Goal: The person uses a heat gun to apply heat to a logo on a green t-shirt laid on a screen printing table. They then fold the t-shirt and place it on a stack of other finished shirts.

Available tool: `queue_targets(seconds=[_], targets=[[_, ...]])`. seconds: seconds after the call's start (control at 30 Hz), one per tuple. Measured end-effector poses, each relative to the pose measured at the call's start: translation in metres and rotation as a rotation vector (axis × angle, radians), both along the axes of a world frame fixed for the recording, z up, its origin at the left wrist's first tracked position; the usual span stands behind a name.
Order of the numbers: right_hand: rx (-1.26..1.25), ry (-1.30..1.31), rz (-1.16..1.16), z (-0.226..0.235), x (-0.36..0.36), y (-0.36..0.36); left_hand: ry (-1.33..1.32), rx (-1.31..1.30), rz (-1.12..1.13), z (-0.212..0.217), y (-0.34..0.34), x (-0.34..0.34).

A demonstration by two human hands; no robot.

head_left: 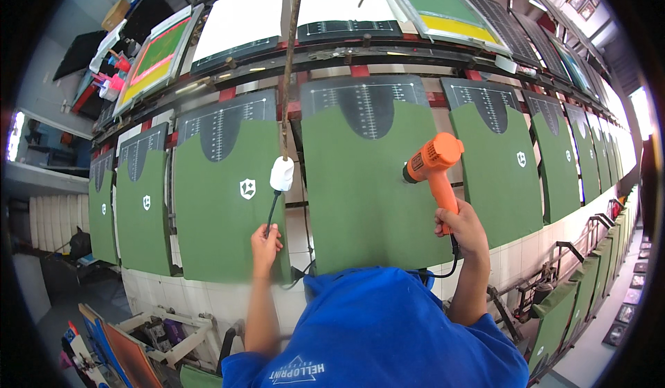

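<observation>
Counting here: one orange heat gun (pixel 432 163), one white plug (pixel 282 174) hanging on a rope (pixel 289 62), at least eight green shirts (pixel 367 187) in the row, two hands (pixel 266 244).

A single view comes from a wide fisheye camera worn on the person's head, looking forward and down over the blue shirt (pixel 388 325) at close range. It faces a long row of green garments (pixel 367 187) stretched on boards, which runs off to both sides and bends toward the rim. Both hands enter from the lower edge, near the lens.
</observation>
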State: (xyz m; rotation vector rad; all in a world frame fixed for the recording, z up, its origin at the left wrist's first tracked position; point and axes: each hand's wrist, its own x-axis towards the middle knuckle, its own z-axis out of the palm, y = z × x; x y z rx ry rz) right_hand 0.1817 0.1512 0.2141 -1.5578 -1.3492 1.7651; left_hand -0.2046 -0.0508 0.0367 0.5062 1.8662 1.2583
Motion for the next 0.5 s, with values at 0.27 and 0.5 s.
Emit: queue_targets(seconds=[0.27, 0.5], targets=[[0.031, -0.007, -0.015, -0.0006, -0.0032, 0.0026, -0.011, 0.001, 0.001, -0.0019, -0.0005, -0.0013], [0.03, 0.014, -0.02, -0.0022, -0.0032, 0.007, 0.015, 0.002, -0.013, -0.0065, -0.0008, -0.0023]])
